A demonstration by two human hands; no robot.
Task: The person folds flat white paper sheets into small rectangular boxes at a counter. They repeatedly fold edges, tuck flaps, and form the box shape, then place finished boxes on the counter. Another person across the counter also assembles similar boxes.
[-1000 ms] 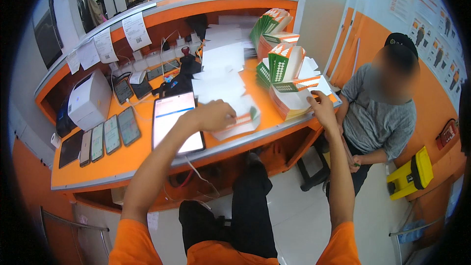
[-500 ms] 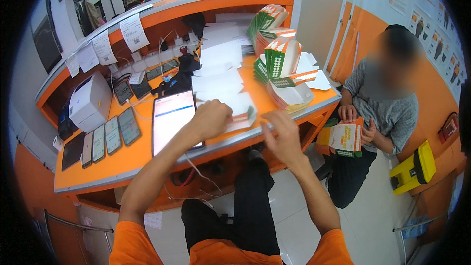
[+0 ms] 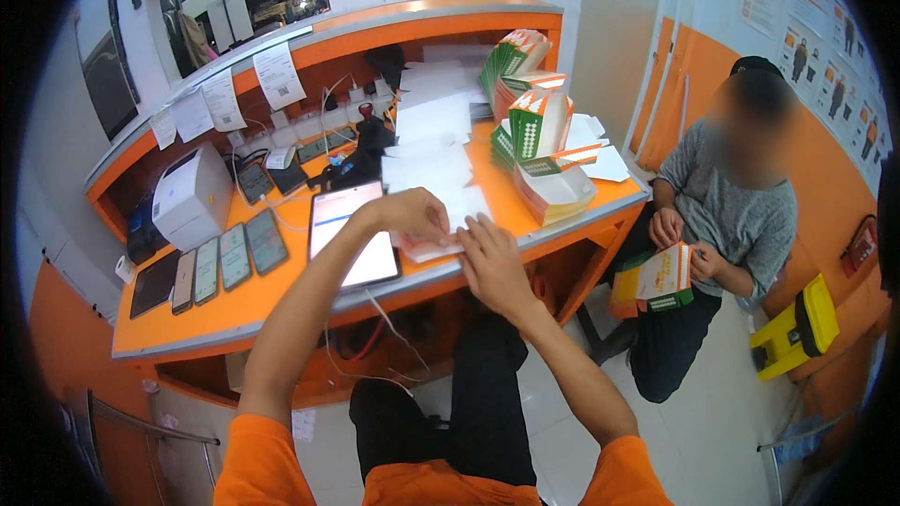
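White cardboard box blanks (image 3: 466, 203) lie in overlapping piles on the orange counter (image 3: 253, 321), the nearest at its front edge. My left hand (image 3: 419, 215) bends over the near blank, its fingers pinched at the front edge. Against that same edge, my right hand (image 3: 492, 262) lays its stretched, slightly parted fingers; its thumb is mostly hidden. A large tablet (image 3: 361, 244) lies under and beside my left wrist. Right of the blanks stand folded paper food trays (image 3: 558, 197) in a stack and green, orange and white cartons (image 3: 542, 124).
Several phones (image 3: 234, 256) and a white box-shaped printer (image 3: 192, 195) occupy the counter's left. Cables hang below its front edge. At right a seated person (image 3: 727, 187) handles a printed carton (image 3: 652, 284). A yellow bin (image 3: 797, 328) stands behind on the floor.
My right hand has moved left onto the near blank's front edge, close to my left hand. The view has shifted slightly. The seated person's carton has tilted.
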